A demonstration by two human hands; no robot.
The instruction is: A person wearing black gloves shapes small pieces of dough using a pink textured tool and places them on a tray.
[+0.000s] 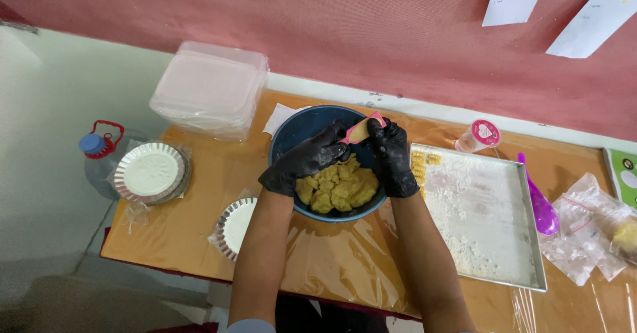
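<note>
Both gloved hands work over the blue bowl (298, 129), which sits mid-table at twelve o'clock from the person and holds yellow dough pieces (337, 188). The right hand (391, 155) pinches a small pink mould (359, 131), fingers closed around it; the left hand (306, 159) curls against its tip, pressing dough in. Firm, even pressure looks wise. The floured tray (484, 213) waits at three o'clock.

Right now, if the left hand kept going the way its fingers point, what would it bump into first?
Probably the small pink mould that both gloved hands pinch over the blue bowl. The left hand points up-right at it, and the right hand sits just beyond.
</note>
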